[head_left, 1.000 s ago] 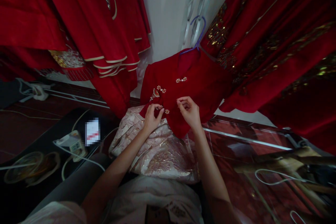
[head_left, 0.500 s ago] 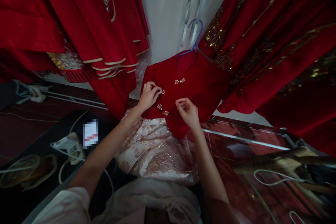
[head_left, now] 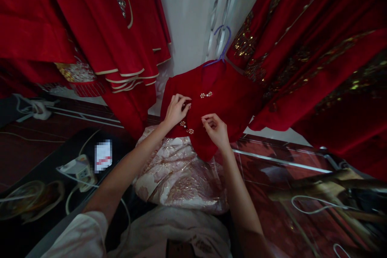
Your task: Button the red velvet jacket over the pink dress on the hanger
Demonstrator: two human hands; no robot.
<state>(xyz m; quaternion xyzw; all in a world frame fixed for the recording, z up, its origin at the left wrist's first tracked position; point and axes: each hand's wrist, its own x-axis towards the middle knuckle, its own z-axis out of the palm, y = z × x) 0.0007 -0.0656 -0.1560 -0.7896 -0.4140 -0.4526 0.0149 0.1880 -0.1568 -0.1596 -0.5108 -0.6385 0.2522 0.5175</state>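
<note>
A red garment (head_left: 232, 117) on a purple hanger (head_left: 224, 50) spreads out before me. A pearl-and-flower clasp (head_left: 206, 95) sits near its collar, and two more flower fasteners, an upper one (head_left: 183, 124) and a lower one (head_left: 190, 131), lie near its lower left edge. My left hand (head_left: 177, 109) rests on the left part of the garment, thumb and index finger apart around another small ornament, mostly covered. Over the garment's middle, my right hand (head_left: 216, 129) has thumb and fingertips pinched together; whatever is between them is too small to make out.
Shiny pink-and-white patterned fabric (head_left: 181, 177) covers my lap. Red garments hang on the left (head_left: 121, 48) and, with gold sequins, on the right (head_left: 302, 72). A power strip (head_left: 83, 171) with cords lies on a dark surface at left. A wooden frame (head_left: 323, 189) stands at right.
My left thumb and index finger have parted from their pinch at the ornament, and that hand now covers more of it. My right hand stays pinched in nearly the same place.
</note>
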